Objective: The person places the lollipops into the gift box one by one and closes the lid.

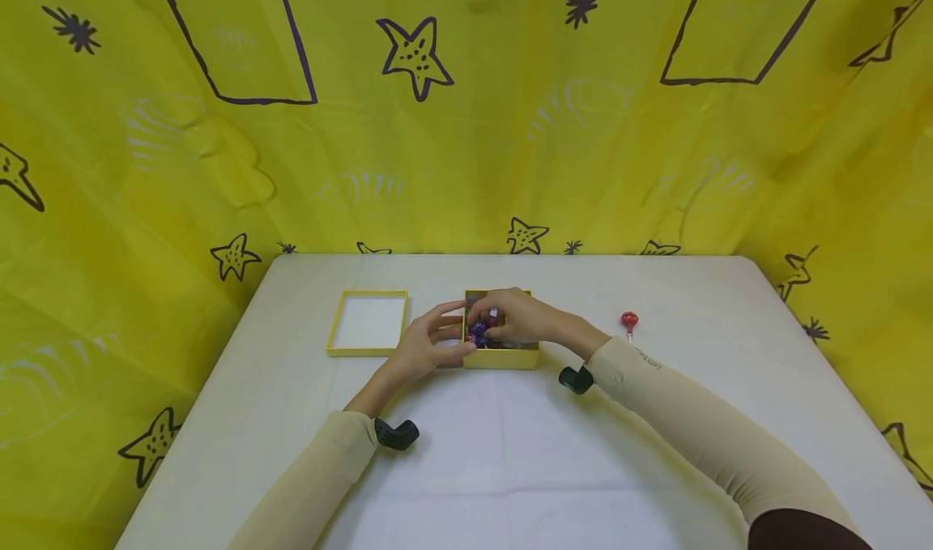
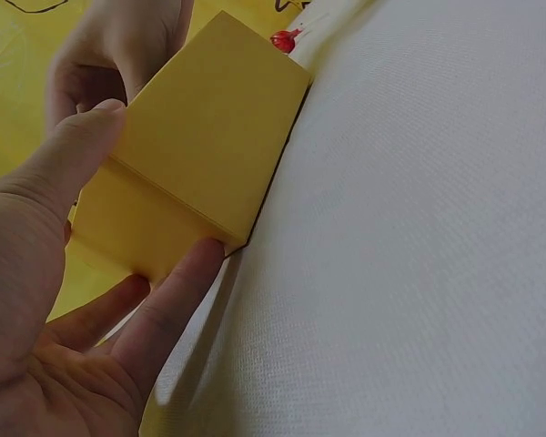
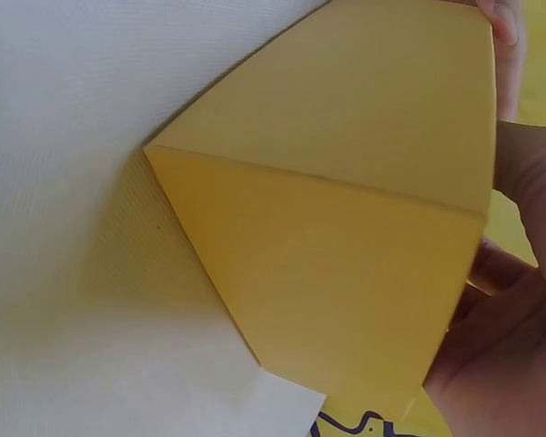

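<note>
A yellow box (image 1: 501,359) stands on the table, with several shiny wrapped candies (image 1: 479,335) inside, purple, blue and red. Against the box's left side rests my left hand (image 1: 426,347), its fingers spread and fairly straight, the thumb on the front left corner of the rim. My right hand (image 1: 521,315) reaches over the right side into the box. Its fingers bend down among the candies; whether they pinch one is hidden. In the right wrist view the box wall (image 3: 318,264) covers the fingertips.
Left of the box lies a yellow-rimmed lid (image 1: 368,351), its white inside facing up. A red lollipop (image 1: 630,320) lies to the right, near my right sleeve. A white cloth (image 1: 554,453) covers the table, and a yellow patterned curtain (image 1: 466,153) hangs behind.
</note>
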Tool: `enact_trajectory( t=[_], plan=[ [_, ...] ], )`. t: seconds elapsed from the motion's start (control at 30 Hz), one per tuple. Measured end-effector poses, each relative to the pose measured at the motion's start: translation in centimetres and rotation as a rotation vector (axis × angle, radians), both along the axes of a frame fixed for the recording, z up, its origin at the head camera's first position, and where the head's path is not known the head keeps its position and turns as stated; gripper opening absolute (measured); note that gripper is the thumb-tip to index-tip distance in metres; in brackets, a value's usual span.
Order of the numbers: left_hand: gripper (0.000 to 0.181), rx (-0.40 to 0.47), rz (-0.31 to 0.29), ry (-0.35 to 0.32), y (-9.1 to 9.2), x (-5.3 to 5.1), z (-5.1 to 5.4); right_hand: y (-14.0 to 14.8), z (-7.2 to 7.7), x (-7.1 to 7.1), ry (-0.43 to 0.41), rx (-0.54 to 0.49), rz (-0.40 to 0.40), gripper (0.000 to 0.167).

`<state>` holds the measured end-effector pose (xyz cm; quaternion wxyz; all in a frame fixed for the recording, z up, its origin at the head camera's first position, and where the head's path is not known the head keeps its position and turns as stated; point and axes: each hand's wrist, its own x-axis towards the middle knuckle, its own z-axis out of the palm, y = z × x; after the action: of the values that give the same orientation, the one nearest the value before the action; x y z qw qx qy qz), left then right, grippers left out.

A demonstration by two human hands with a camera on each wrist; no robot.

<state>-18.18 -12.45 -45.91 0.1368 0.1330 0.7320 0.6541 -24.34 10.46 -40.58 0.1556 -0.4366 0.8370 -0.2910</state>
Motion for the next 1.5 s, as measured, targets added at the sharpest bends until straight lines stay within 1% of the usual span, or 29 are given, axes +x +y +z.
enact_trajectory(
  t=[0.13, 0.3, 0.43, 0.57, 0.77, 0.93, 1.03, 1.13, 1.27, 1.37, 1.5],
  plan=[
    [0.073, 0.007, 0.000, -0.007, 0.0, -0.1, -0.1, 0.2, 0.6, 0.1, -0.011, 0.016, -0.004, 0.026],
    [0.073, 0.004, 0.002, -0.003, 0.0, -0.1, -0.1, 0.6, 1.6, 0.2, 0.025, 0.034, -0.008, 0.032],
    [0.072, -0.027, 0.016, 0.023, 0.1, -0.1, -0.1, 1.2, 2.4, 0.3, 0.048, 0.030, -0.009, 0.037],
    [0.072, -0.052, 0.022, 0.044, 0.1, -0.1, -0.1, 1.9, 3.1, 0.4, 0.058, 0.017, -0.028, 0.043],
    [0.072, -0.073, 0.028, 0.042, 0.1, -0.1, -0.1, 2.9, 3.5, 0.4, 0.071, -0.007, -0.038, 0.048],
    [0.073, -0.061, 0.025, 0.031, 0.1, -0.1, 0.0, 3.6, 3.9, 0.6, 0.056, -0.015, -0.077, 0.050],
    [0.073, -0.056, 0.025, 0.039, 0.1, 0.0, 0.1, 4.1, 3.9, 0.7, 0.050, -0.022, -0.095, 0.050],
    [0.073, -0.068, 0.032, 0.039, 0.1, 0.0, 0.1, 4.8, 3.6, 0.7, 0.073, -0.039, -0.097, 0.051],
    [0.074, -0.088, 0.036, 0.036, 0.0, -0.1, 0.0, 6.2, 2.9, 0.6, 0.129, -0.061, -0.115, 0.052],
    [0.075, -0.087, 0.031, 0.044, -0.1, -0.1, 0.0, 7.6, 2.5, 0.5, 0.157, -0.064, -0.162, 0.051],
    [0.075, -0.080, 0.025, 0.047, -0.1, -0.1, -0.1, 9.7, 2.2, 0.6, 0.158, -0.050, -0.248, 0.049]
  ],
)
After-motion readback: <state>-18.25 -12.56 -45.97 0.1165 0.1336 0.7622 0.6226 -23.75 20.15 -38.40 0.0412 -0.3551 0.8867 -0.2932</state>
